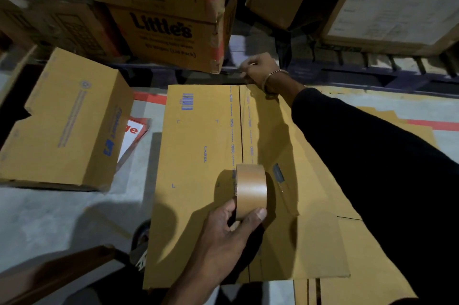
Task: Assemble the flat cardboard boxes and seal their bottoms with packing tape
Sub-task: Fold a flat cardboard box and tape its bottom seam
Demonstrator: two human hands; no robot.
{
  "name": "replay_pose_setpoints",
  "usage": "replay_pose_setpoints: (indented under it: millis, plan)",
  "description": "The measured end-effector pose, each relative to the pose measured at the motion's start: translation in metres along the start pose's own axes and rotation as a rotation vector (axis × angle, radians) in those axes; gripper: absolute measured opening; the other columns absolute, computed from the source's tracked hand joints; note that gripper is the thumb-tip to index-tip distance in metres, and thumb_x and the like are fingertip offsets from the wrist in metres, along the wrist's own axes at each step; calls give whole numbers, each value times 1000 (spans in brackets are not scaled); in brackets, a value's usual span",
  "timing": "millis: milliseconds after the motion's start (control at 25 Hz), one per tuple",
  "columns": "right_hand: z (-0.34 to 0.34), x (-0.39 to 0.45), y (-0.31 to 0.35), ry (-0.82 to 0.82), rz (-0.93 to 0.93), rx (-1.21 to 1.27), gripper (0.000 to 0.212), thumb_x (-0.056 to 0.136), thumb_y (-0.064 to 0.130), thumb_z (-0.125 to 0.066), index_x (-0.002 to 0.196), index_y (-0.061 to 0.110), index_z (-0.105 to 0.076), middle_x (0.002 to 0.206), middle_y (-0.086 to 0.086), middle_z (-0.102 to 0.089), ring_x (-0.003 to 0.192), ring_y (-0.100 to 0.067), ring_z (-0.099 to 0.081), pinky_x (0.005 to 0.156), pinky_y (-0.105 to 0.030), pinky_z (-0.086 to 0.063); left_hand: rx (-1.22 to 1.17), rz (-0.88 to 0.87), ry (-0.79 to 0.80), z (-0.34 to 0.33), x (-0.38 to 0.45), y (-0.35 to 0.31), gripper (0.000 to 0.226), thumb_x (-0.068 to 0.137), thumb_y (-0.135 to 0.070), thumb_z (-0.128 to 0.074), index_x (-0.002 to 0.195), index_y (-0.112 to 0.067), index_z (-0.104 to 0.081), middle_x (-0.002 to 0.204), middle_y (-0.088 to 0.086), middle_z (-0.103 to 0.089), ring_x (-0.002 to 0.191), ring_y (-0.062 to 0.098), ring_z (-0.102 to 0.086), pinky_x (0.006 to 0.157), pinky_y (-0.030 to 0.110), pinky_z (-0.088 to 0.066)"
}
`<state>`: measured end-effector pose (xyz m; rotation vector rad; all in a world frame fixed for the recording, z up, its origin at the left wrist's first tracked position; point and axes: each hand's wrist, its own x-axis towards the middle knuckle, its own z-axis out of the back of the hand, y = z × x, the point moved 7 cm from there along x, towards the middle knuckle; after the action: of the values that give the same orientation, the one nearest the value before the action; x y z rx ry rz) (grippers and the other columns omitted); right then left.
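A yellow-brown cardboard box (pixel 198 180) lies in front of me with its flaps closed and the centre seam (pixel 240 125) running away from me. My left hand (pixel 223 235) grips a roll of brown packing tape (pixel 250 193) standing on the near part of the seam, thumb on one side and fingers on the other. My right hand (pixel 258 68), on a black-sleeved arm, reaches past the box's far edge at the seam's end. Its fingers are curled there, apparently pinching the tape's end. Whether a strip runs from the roll to that hand is hard to tell.
A small dark cutter (pixel 278 173) lies on the box right of the roll. An assembled box (pixel 67 118) lies on its side at left, over a red-and-white sheet (pixel 134 133). Stacked cartons (pixel 169 31) stand behind. Flat cardboard (pixel 387 115) lies at right on the grey floor.
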<state>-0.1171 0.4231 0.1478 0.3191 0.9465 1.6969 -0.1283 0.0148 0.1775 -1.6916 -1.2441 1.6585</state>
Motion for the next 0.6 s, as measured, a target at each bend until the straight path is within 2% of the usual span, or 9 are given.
replay_pose_setpoints:
  millis: [80,120,200,320,400,480,520,600]
  plan:
    - [-2,-12,5,62,159,-73,46,84,66,-73,85,20,-78,84,-1,-76,79,-19,-71,73,-38,-60,29,-10,-3,-2,-2,-5,23,92,-28,-77,114,-22,-76,107,-11,-79,105,4,-72,88,17,-53]
    - [-2,-22,7,82,233,-172,53,80,74,-71,87,22,-79,84,2,-76,78,-18,-70,70,-35,-59,33,-21,-4,-4,-2,-6,23,92,-28,-77,113,-21,-77,106,-10,-80,105,4,-72,89,17,-53]
    - [4,-37,6,49,303,-277,55,80,76,-67,97,25,-79,92,6,-76,83,-15,-69,71,-32,-58,18,-36,-28,-8,-2,-9,21,92,-24,-76,111,-18,-77,104,-7,-80,104,9,-73,88,17,-53]
    - [6,-57,6,36,388,-391,64,82,80,-61,114,26,-73,109,1,-73,96,-18,-65,77,-33,-53,61,-40,-39,-13,-5,-14,20,94,-27,-75,112,-20,-77,102,-10,-80,100,5,-74,85,14,-53]
    - [1,-67,3,83,420,-526,79,79,86,-57,130,26,-65,128,-5,-66,116,-25,-60,89,-40,-52,87,-42,-24,-13,-4,-16,21,95,-30,-73,114,-20,-76,103,-11,-80,100,5,-73,92,21,-55]
    - [-2,-78,-6,102,393,-648,94,76,89,-55,150,32,-48,157,-7,-43,147,-30,-35,110,-57,-36,82,-39,-34,-9,-2,-17,19,95,-29,-73,112,-21,-76,103,-10,-80,100,6,-74,94,25,-54]
    - [-4,-86,-11,101,389,-684,101,75,91,-53,156,34,-38,167,-6,-29,155,-29,-20,116,-60,-26,74,-43,-40,-9,-2,-18,17,95,-28,-73,111,-21,-76,102,-10,-80,99,6,-74,92,24,-55]
    - [-9,-106,-13,100,422,-725,106,74,93,-51,160,35,-30,172,-5,-15,159,-25,-6,121,-59,-15,61,-43,-35,-8,-1,-20,14,96,-24,-72,109,-21,-75,101,-10,-80,98,5,-74,84,15,-55]
